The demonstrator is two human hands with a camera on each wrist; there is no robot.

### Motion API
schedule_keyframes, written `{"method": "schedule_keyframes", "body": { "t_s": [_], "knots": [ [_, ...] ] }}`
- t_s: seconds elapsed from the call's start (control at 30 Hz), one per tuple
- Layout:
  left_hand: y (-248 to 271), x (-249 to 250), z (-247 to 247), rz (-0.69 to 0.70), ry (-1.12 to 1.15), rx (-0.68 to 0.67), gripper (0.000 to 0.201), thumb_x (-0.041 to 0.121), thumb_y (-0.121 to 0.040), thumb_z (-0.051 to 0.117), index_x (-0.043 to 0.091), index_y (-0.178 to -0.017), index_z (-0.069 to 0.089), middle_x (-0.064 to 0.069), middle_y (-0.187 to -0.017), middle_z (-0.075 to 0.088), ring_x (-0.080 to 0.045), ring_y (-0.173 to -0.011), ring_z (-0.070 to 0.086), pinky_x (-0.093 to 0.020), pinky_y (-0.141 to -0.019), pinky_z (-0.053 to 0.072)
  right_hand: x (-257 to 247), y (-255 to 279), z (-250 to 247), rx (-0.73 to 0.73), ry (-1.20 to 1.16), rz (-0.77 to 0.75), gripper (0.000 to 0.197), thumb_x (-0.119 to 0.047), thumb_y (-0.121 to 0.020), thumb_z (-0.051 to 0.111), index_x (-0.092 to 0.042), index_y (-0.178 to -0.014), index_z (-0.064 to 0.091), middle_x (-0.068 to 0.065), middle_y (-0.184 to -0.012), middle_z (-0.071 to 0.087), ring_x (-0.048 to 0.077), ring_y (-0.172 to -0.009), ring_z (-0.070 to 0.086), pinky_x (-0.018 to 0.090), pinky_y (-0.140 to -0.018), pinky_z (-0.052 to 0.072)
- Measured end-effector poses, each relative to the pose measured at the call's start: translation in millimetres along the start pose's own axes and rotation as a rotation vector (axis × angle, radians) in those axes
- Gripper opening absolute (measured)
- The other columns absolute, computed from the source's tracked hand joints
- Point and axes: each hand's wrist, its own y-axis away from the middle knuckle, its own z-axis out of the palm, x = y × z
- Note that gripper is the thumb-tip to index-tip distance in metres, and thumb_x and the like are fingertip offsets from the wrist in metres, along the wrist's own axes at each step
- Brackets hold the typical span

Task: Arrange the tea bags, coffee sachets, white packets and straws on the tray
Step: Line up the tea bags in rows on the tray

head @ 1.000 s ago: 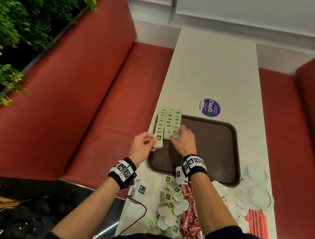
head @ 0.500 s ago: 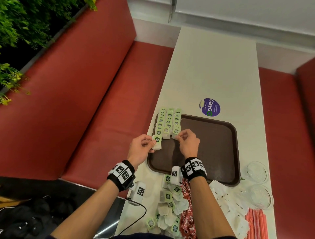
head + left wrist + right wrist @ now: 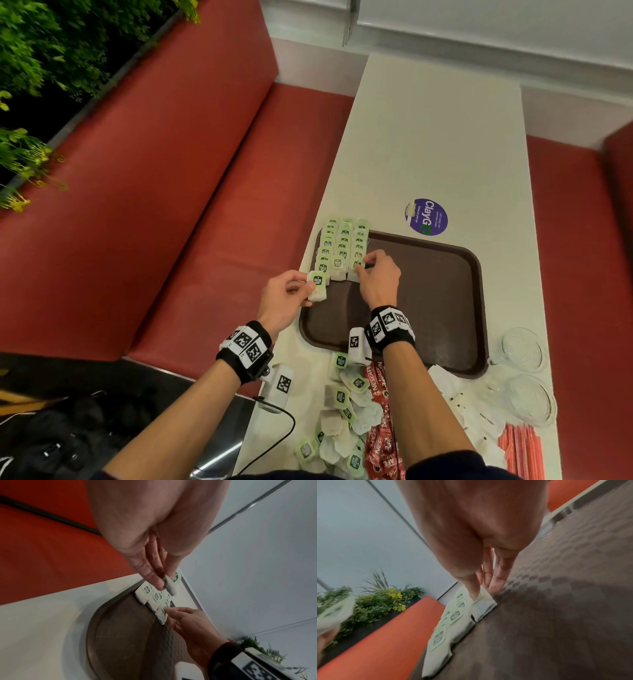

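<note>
Since the earlier frame, the left hand (image 3: 287,294) had drawn slightly back toward the tray's left rim with its tea bag (image 3: 317,287), while the right hand (image 3: 378,278) had shifted up onto the near end of the rightmost row. The left hand pinched that single tea bag between thumb and fingers, just off the near end of the left row. The right hand's thumb and fingertips (image 3: 494,586) gripped the nearest tea bag of the right row (image 3: 483,605), which lay on the brown tray (image 3: 442,301). Three rows of tea bags (image 3: 342,245) occupied the tray's far-left part, overlapping like tiles. On the white counter (image 3: 442,137), near the tray's near edge, lay loose tea bags (image 3: 339,411), red coffee sachets (image 3: 382,418), white packets (image 3: 469,407) and orange straws (image 3: 522,452). Two clear lids (image 3: 522,349) sat right of the tray.
</note>
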Motion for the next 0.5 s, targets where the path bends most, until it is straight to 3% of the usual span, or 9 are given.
{"method": "schedule_keyframes", "body": {
  "t_s": [0.1, 0.2, 0.23, 0.33, 0.5],
  "knots": [
    [-2.9, 1.4, 0.7, 0.011, -0.004, -0.004, 0.005, 0.016, -0.100, 0.077, 0.014, -0.104, 0.078, -0.008, -0.096, 0.081, -0.030, -0.093, 0.078, -0.036, -0.078, 0.066, -15.8, 13.1, -12.1, 0.055, -0.060, -0.087, 0.016, -0.028, -0.099, 0.077, -0.019, -0.103, 0.065, -0.001, -0.107, 0.065, 0.018, -0.092, 0.068, 0.034, -0.085, 0.054],
    [-7.4, 2.3, 5.2, 0.030, -0.018, -0.001, 0.005, 0.015, -0.100, 0.077, 0.015, -0.105, 0.079, -0.010, -0.097, 0.080, -0.029, -0.094, 0.078, -0.034, -0.076, 0.066, -38.2, 44.5, -22.7, -0.131, -0.309, -0.103, 0.020, -0.039, -0.098, 0.079, -0.023, -0.101, 0.068, -0.010, -0.100, 0.075, 0.002, -0.092, 0.072, 0.014, -0.082, 0.054],
    [-9.0, 2.4, 7.3, 0.033, -0.024, -0.002, 0.006, 0.015, -0.100, 0.077, 0.014, -0.105, 0.079, -0.011, -0.097, 0.080, -0.029, -0.094, 0.078, -0.034, -0.077, 0.066, -41.8, 55.1, -22.6, -0.197, -0.376, -0.105, 0.020, -0.039, -0.097, 0.081, -0.024, -0.101, 0.068, -0.010, -0.100, 0.077, 0.001, -0.095, 0.073, 0.012, -0.084, 0.055],
    [-13.5, 4.3, 13.6, 0.051, -0.053, -0.010, 0.008, 0.015, -0.100, 0.077, 0.012, -0.108, 0.077, -0.010, -0.097, 0.079, -0.027, -0.093, 0.079, -0.033, -0.076, 0.066, -39.0, 73.3, -15.1, -0.234, -0.443, -0.131, 0.019, -0.023, -0.093, 0.086, -0.022, -0.098, 0.067, -0.009, -0.097, 0.078, 0.005, -0.095, 0.075, 0.019, -0.088, 0.060],
    [-19.1, 0.4, 10.9, 0.151, -0.341, 0.069, 0.007, 0.029, -0.096, 0.081, 0.028, -0.102, 0.077, 0.014, -0.096, 0.078, -0.001, -0.087, 0.072, -0.019, -0.079, 0.058, -23.6, 63.1, -3.0, -0.061, -0.378, -0.029, 0.019, -0.009, -0.095, 0.081, -0.024, -0.093, 0.069, -0.010, -0.092, 0.077, 0.004, -0.091, 0.074, 0.025, -0.088, 0.061]
  ]
}}
